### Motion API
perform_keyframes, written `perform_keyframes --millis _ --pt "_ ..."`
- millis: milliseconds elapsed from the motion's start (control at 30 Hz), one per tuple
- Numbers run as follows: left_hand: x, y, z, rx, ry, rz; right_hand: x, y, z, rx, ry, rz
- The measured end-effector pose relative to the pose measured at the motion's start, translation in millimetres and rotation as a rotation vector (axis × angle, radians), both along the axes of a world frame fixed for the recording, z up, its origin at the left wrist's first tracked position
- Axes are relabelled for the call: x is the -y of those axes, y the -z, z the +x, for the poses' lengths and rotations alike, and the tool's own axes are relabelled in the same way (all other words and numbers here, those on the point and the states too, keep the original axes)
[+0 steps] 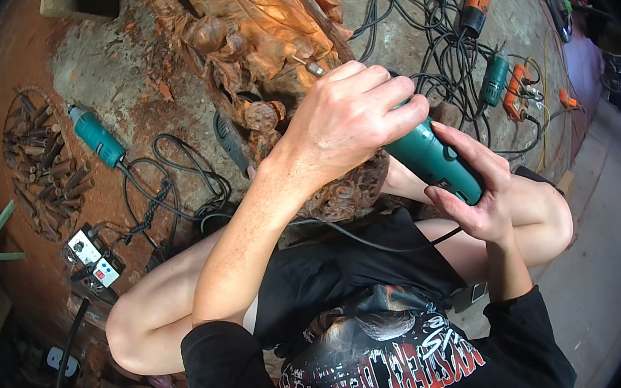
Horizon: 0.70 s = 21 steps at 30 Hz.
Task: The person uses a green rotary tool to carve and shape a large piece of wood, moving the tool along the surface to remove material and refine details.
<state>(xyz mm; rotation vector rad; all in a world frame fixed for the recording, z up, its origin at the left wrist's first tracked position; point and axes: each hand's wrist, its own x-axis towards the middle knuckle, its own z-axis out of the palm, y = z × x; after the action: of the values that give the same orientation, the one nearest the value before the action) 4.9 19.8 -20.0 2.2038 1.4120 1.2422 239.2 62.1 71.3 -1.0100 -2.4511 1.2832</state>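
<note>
Steadiness near carved wood (272, 26) likely explains your left hand (358, 108) clamping the rotary tool (431, 159) near its bit (315, 68), right hand (485, 193) its rear.

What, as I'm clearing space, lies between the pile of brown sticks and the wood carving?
In the head view, a green power tool, black cable and a dark grey object lie between the sticks and the carving.

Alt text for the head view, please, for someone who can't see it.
The left hand and right hand hold a green power tool, its metal tip pointing toward a carved wooden sculpture. Other power tools and tangled black cables lie around, with a heap of brown cylindrical pieces at left.
</note>
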Motion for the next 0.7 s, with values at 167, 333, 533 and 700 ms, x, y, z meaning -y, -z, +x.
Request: perform_keyframes --millis 167,333,533,700 --pt "-1 0 0 0.01 -0.016 0.01 2 0 -2 -0.011 0.03 -0.018" --pt "-1 -1 1 0.013 -0.038 0.0 -1 -2 -2 -0.01 0.006 -0.002" --pt "-4 1 0 0.056 -0.05 0.059 2 -2 -7 -0.018 0.016 0.044" --pt "-4 0 -1 0.063 -0.066 0.058 2 -5 -10 -0.012 0.014 0.047"
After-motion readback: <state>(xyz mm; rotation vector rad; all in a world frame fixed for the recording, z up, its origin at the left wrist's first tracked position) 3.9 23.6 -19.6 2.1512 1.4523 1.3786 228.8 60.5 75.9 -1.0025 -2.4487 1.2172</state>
